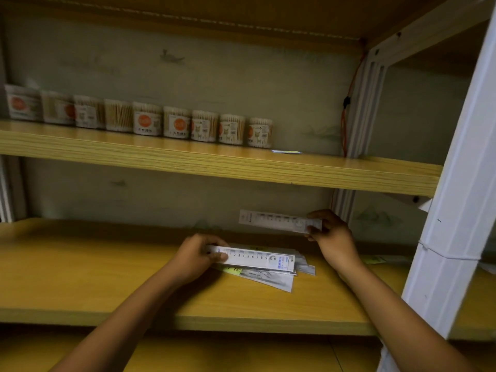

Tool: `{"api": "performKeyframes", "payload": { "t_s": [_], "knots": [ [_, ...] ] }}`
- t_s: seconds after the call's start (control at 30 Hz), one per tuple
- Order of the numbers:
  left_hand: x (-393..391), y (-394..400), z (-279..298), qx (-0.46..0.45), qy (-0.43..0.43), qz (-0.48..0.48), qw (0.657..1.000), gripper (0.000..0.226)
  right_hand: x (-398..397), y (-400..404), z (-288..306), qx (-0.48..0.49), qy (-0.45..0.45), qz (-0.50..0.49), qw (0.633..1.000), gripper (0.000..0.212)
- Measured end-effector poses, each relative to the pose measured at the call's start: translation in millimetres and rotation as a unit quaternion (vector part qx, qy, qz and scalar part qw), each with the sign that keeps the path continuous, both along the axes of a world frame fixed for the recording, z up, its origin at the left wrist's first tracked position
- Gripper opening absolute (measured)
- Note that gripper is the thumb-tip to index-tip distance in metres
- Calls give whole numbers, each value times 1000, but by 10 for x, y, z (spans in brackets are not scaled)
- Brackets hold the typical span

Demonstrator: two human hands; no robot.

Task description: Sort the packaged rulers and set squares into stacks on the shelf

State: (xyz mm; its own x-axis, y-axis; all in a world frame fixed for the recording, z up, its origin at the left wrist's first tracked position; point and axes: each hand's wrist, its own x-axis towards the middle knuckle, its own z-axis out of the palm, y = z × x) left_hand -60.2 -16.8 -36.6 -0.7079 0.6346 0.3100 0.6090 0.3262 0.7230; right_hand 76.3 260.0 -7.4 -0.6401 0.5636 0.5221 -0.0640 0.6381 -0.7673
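On the lower wooden shelf [107, 277], which runs wide and mostly bare to the left of the loose pile of packaged rulers and set squares [271, 277], the work sits close to the white upright post [456, 210] at the right end. That pile is the landmark: it lies fanned on the board, well back from the front edge, its pieces pointing roughly left to right with some skewed toward the near right.

Left of the pile, the left hand [196, 257] grips the left end of a packaged ruler [257, 259], thumb on top, its long axis running rightward straight across the pile's top; whether it rests on the pile or hangs just above I cannot tell. Behind and to the right of the pile, the right hand [332, 234] pinches the right end of a second packaged ruler [276, 220], raised off the board and stretching left along the back wall.

Both rulers lie nearly parallel, so my guess is either could start a stack. Open room is generous left of the pile; right of it, the post and some yellow-labelled packets [375, 260] crowd the board.

Above the pile, a row of cotton-swab tubs [147, 120] lines the upper shelf.
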Motion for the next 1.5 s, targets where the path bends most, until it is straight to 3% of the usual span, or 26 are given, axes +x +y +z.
{"api": "performKeyframes", "payload": {
  "t_s": [0.13,0.4,0.73,1.1,1.5],
  "knots": [
    [149,-100,-22,28,13,1,1000,24,14,-90,21,-29,14,26,999,25],
    [665,-307,53,79,-33,11,996,16,287,-284,121,-9,19,52,998,22],
    [1767,-317,98,124,-63,31,990,12,1265,-386,308,-17,38,121,992,26],
    [3005,304,182,138,-78,3,987,13,2419,-55,360,-69,64,147,985,28],
    [3351,1166,249,168,-21,-38,985,18,3274,615,500,-94,104,66,988,26]
  ]
}}
